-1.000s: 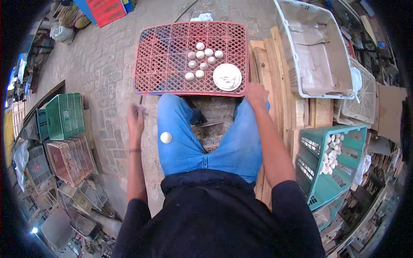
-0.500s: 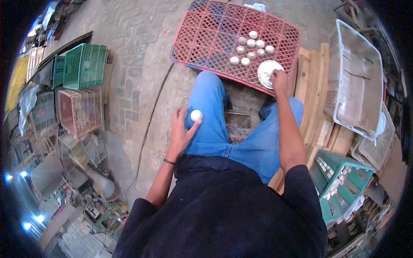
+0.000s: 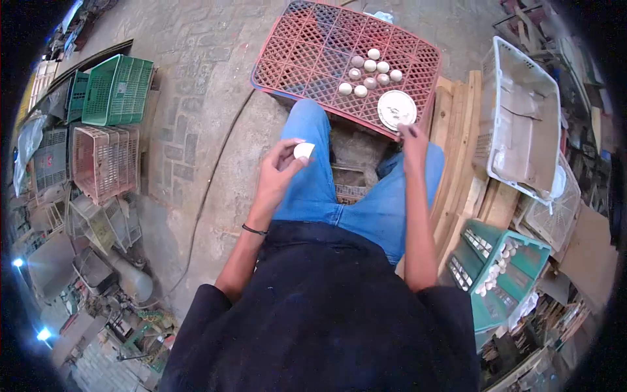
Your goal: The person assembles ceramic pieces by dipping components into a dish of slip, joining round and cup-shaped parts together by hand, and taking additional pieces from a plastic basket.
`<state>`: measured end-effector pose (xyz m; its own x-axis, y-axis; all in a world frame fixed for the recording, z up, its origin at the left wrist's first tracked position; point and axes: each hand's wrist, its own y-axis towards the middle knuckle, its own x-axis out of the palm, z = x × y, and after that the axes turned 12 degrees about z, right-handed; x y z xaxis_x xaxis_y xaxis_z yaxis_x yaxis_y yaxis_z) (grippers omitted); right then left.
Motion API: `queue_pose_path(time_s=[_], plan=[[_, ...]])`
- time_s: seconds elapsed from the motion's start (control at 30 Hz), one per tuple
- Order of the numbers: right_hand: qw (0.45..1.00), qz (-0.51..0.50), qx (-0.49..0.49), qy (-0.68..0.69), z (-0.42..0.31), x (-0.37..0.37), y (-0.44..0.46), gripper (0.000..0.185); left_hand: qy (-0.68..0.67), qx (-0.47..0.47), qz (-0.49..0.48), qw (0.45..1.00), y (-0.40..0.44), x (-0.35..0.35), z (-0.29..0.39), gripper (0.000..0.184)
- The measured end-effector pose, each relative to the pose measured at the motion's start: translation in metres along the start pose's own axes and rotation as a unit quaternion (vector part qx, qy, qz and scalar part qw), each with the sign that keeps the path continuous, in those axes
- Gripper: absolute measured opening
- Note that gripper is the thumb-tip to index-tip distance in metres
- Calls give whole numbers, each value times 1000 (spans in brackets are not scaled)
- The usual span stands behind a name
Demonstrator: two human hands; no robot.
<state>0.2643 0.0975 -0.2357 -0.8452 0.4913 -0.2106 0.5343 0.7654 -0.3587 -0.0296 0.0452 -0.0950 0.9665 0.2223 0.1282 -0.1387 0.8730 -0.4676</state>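
Above my left thigh, my left hand grips a small white ball between thumb and fingers. The ball's right side looks cut off straight from this angle. My right hand is at the near edge of a round white dish, fingers drawn together; whatever they pinch is too small to make out. Dark marks or bits show in the middle of the dish. It rests on the near right corner of an upturned red plastic crate. Several whitish balls lie grouped on the crate beside the dish, some of them greyer or pinkish.
Wooden planks run along my right side. Beyond them stand a large white crate and a green crate with several white balls inside. To the left are a green crate and a pink crate. A cable crosses the floor.
My left hand has lifted the ball up a little and turned it, its fingers closing more around it. My right hand has drawn back from the dish's middle to its near edge.
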Motion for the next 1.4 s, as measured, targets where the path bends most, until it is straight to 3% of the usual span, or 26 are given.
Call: queue_pose_path(time_s=[0.17,0.27,0.3,0.37,0.5,0.77,0.93,1.07,1.2,1.4], plan=[[944,-77,75,311,-100,-27,-142,10,-158,2,-136,978,-26,40,33,37],[927,-122,-3,354,-140,-37,-191,13,-212,11,-194,958,-39,54,43,38],[928,-118,-8,353,-149,-40,-199,13,-213,25,-216,953,-42,56,45,37],[952,-106,-128,258,-162,-43,-212,22,-219,13,-241,946,-50,59,53,35],[942,-111,-189,254,-185,-40,-223,33,-240,-9,-274,931,-65,65,70,25],[929,-94,-351,73,-199,-33,-236,50,-270,17,-284,920,-77,62,80,15],[919,-56,-388,38,-198,-31,-236,50,-239,53,-271,931,-81,64,81,16],[919,-40,-389,36,-199,-34,-233,49,-174,121,-296,931,-80,63,85,28],[916,-55,-394,52,-198,-34,-228,48,-102,179,-289,935,-81,60,92,38],[896,-74,-434,63,-205,-31,-224,44,-39,240,-251,937,-83,60,96,37]])
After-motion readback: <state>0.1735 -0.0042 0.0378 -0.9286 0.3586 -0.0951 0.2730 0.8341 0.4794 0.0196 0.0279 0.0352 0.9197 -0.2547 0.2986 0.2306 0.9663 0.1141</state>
